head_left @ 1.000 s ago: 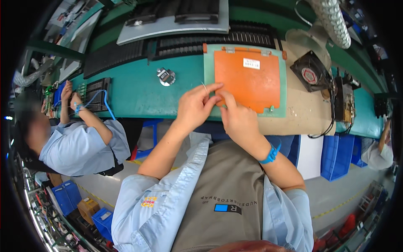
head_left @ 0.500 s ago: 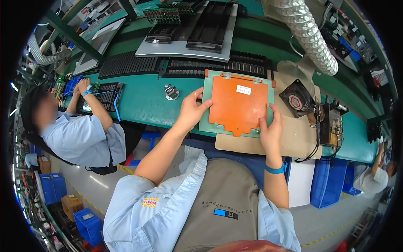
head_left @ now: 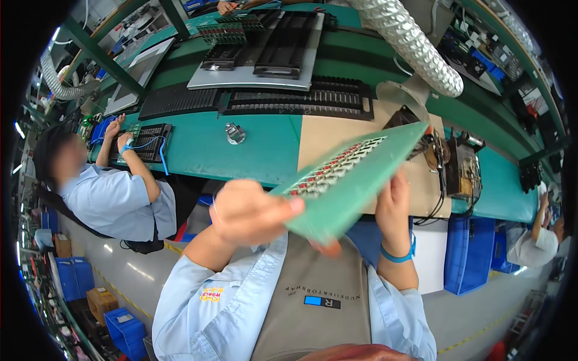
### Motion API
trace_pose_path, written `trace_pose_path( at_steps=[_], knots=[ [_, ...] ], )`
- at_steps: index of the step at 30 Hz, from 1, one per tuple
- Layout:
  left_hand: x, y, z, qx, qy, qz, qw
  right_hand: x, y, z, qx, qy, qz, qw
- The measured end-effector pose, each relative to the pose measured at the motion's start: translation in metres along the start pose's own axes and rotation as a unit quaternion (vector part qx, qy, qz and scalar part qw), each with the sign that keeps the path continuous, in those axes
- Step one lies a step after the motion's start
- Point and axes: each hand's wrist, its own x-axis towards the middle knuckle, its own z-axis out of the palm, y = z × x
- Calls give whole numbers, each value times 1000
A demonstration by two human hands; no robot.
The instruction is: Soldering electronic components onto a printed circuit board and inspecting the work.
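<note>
A flat green soldering fixture [head_left: 355,198] is held up at a steep tilt in front of my chest, blurred by motion. A row of small circuit boards with red and silver parts [head_left: 337,168] shows in its face. My left hand [head_left: 256,210] grips its near left edge, thumb along the face. My right hand [head_left: 394,201] is at the right side, its fingers behind the edge. An orange tab [head_left: 326,246] sticks out at the bottom; the orange cover is otherwise hidden.
Brown cardboard [head_left: 328,129] covers the green bench beneath the fixture. Right of it stands a dark metal device [head_left: 463,165] with cables. A silver duct [head_left: 415,45] hangs above. A small metal piece [head_left: 235,133] lies left; black racks [head_left: 295,102] line the back. A co-worker [head_left: 120,192] sits left.
The fixture has been lifted off the bench and tipped over, from its orange cover facing up to its green, board-bearing side showing. Both hands moved with it, the left nearer my body.
</note>
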Motion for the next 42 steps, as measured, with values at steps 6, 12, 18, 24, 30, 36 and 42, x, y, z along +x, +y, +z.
trace_pose_path(
  at_steps=[6,12,18,24,30,36,42],
  knots=[
    [-18,30,23,11,-95,160,982,-23,-10,-20,441,-112,112,883],
    [-32,31,40,13,-175,106,979,-23,8,-12,556,-31,166,814],
    [-42,-12,23,31,-155,-146,977,-16,16,-11,561,-15,186,807],
    [-61,-26,30,-185,-114,-550,806,-10,42,-28,478,13,201,855],
    [-95,-39,57,-333,-14,-649,684,18,38,-36,73,66,330,939],
    [-98,-55,60,-312,-19,-652,691,36,32,-12,7,39,218,975],
    [-105,-75,64,-260,-105,-632,722,59,37,0,-105,51,197,973]
  ],
)
